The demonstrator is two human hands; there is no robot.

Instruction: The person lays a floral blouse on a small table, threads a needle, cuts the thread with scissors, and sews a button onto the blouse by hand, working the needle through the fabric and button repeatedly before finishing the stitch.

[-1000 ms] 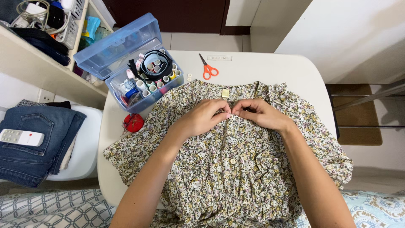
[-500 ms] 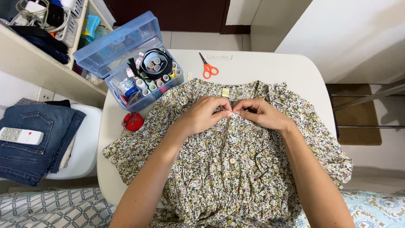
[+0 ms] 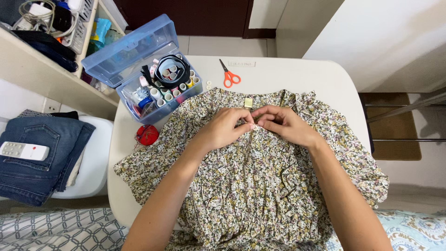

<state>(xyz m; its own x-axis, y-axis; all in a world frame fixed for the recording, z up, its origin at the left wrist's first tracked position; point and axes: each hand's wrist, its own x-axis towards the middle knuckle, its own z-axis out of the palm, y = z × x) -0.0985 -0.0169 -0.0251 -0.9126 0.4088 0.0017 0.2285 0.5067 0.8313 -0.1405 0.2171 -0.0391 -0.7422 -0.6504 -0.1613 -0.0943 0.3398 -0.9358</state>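
Floral dress [image 3: 260,195] lies spread flat across the white table [image 3: 288,74], its neckline away from the person and its button placket running down the middle. Far to the left of the grip, folded jeans [image 3: 32,158] rest on a white stool [image 3: 93,162] with a white remote control [image 3: 23,151] on top. Closer on the left, an open blue sewing box [image 3: 139,69] full of thread spools sits at the table's corner, just beside the dress's sleeve, and a red pincushion [image 3: 147,135] lies near the fabric's edge. The left hand [image 3: 223,130] comes in from the left, fingers pressed together, pinching the placket cloth just below the collar. Directly up from the grip, orange-handled scissors [image 3: 228,76] lie on bare table, apart from the dress. The right hand [image 3: 283,126] meets the left from the other side, its fingertips [image 3: 259,124] pinched on the same spot of cloth, the two hands touching at the tips.
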